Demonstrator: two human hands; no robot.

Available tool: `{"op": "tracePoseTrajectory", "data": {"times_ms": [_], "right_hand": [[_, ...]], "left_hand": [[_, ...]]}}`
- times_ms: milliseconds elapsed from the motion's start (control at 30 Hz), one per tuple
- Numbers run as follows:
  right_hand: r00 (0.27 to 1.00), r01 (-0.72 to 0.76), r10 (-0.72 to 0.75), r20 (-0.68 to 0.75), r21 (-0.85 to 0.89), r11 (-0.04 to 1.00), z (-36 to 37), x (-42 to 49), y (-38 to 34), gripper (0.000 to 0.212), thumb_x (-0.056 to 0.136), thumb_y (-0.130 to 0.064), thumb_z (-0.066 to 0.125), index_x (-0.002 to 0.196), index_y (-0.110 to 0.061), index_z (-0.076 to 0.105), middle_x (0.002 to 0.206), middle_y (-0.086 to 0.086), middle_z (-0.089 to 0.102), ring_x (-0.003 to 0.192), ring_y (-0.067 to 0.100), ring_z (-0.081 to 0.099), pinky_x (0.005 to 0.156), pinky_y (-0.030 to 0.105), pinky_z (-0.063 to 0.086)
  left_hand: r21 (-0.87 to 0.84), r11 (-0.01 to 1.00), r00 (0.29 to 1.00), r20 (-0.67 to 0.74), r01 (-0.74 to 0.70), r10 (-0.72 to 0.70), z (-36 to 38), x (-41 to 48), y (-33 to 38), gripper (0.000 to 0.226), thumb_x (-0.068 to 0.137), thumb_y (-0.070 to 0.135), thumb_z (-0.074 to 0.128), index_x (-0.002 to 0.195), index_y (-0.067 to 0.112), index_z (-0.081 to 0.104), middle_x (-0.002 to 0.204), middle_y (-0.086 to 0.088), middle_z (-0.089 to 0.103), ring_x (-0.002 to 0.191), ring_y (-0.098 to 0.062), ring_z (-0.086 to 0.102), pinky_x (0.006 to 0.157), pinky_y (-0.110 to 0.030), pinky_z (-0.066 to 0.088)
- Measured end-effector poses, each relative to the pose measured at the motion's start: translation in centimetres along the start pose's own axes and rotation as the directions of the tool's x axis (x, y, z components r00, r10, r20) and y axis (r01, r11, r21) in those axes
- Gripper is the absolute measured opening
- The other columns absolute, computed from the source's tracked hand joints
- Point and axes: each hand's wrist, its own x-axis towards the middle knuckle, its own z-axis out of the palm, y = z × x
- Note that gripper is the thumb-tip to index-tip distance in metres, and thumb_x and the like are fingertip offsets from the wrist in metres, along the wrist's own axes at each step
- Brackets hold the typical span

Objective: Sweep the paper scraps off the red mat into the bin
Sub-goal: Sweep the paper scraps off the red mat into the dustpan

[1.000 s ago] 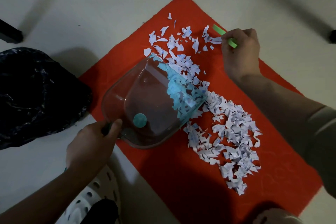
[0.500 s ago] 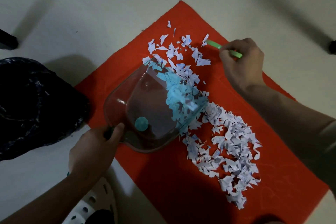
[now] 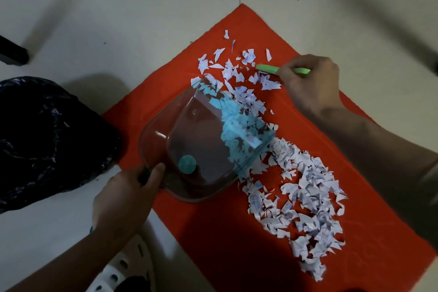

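On the mat, with the pan gripped by its handle in the left hand and the brush clasped in the right hand, scraps strewn far and right are best drawn low toward a lip kept pressed flat.

White torn paper scraps trail in a long band down the red mat — some lie inside the clear dustpan. The mat lies cornerwise — the black-bagged bin sits just beside its left edge.
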Motion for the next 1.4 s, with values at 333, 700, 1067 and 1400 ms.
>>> {"op": "tracePoseTrajectory", "data": {"times_ms": [333, 700, 1067, 1400], "right_hand": [[1.000, -0.013, 0.014, 0.024, -0.075, 0.997, 1.8, 3.2, 0.1, 0.021, 0.093, -0.015, 0.054, 0.098, -0.015, 0.074, 0.096, 0.001, 0.063, 0.075, 0.017, 0.056, 0.057, 0.021, 0.043], [0.998, 0.025, -0.023, -0.065, 0.040, 0.999, 1.8, 2.5, -0.9, 0.022, 0.088, -0.021, 0.056, 0.095, -0.016, 0.076, 0.090, -0.006, 0.061, 0.076, 0.007, 0.053, 0.060, 0.005, 0.036], [0.992, -0.040, 0.028, 0.122, 0.096, 0.995, 2.0, 1.2, -1.7, 0.016, 0.083, -0.019, 0.060, 0.077, -0.020, 0.076, 0.063, -0.006, 0.064, 0.050, 0.014, 0.047, 0.045, 0.029, 0.039], [0.992, -0.003, -0.004, 0.128, 0.053, 0.999, 2.9, 2.3, -2.2, 0.020, 0.089, -0.015, 0.056, 0.091, -0.013, 0.076, 0.078, -0.007, 0.066, 0.057, 0.004, 0.048, 0.052, 0.013, 0.040]], "left_hand": [[-0.002, 1.000, 1.000, 0.013, 0.002, -0.002, -0.2, -0.4, -0.5, 0.045, 0.093, 0.056, 0.044, 0.070, 0.022, 0.063, 0.051, -0.001, 0.058, 0.044, -0.013, 0.054, 0.046, -0.024, 0.041], [0.011, 1.000, 1.000, -0.006, 0.028, -0.028, -0.5, 0.2, -1.1, 0.048, 0.091, 0.060, 0.042, 0.069, 0.024, 0.063, 0.052, -0.001, 0.060, 0.047, -0.017, 0.059, 0.051, -0.031, 0.048], [0.020, 0.998, 0.999, -0.002, 0.054, -0.054, -0.8, 0.4, -1.4, 0.046, 0.092, 0.060, 0.042, 0.071, 0.026, 0.064, 0.054, 0.000, 0.062, 0.048, -0.013, 0.059, 0.048, -0.025, 0.040], [0.020, 0.998, 0.998, -0.010, 0.066, -0.066, -1.2, 0.6, -1.5, 0.047, 0.092, 0.060, 0.040, 0.071, 0.026, 0.065, 0.053, 0.001, 0.060, 0.049, -0.013, 0.059, 0.049, -0.025, 0.040]]}}
